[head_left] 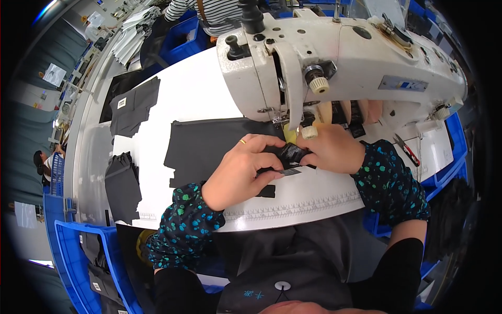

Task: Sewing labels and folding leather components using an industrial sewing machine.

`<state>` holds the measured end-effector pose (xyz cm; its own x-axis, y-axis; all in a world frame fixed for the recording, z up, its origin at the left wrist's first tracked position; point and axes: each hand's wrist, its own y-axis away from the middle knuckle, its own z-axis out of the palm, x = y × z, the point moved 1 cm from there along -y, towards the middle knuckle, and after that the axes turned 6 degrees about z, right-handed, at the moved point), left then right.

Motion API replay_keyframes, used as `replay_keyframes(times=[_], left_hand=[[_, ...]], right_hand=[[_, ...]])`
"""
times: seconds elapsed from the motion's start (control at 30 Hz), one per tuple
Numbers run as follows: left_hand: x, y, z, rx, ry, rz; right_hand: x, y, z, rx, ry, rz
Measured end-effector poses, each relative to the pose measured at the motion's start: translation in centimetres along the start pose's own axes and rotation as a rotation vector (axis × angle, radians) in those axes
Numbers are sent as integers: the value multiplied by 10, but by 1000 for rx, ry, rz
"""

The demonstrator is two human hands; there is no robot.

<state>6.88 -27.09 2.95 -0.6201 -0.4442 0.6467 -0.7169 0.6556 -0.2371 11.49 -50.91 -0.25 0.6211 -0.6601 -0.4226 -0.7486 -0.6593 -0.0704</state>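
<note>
Bare left hand (238, 166), bare right hand (334, 149) touching small, shiny black piece (293, 154); white metal sewing machine (350, 57) just beyond.

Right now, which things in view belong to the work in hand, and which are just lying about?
Apparently in use:
small black shiny piece between the left hand and right hand
flat dark grey fabric panel
white metal sewing machine

Apparently lying about:
red-handled metal scissors
dark grey fabric pieces, far left
</note>
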Motion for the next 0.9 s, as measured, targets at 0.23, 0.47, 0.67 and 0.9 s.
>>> replay_keyframes(times=[0.23, 0.47, 0.67, 0.9], left_hand=[[0, -1, 2, 115, -51, 97], [-2, -3, -1, 193, -363, -7], [2, -4, 1, 217, -472, 11], [-6, -2, 3, 98, -527, -112]], right_hand=[[-15, -10, -3, -68, -283, -117], [-8, -4, -1, -77, -789, 64], [-15, -5, -1, 198, -372, 48], [-9, -4, 0, 244, -158, -64]])
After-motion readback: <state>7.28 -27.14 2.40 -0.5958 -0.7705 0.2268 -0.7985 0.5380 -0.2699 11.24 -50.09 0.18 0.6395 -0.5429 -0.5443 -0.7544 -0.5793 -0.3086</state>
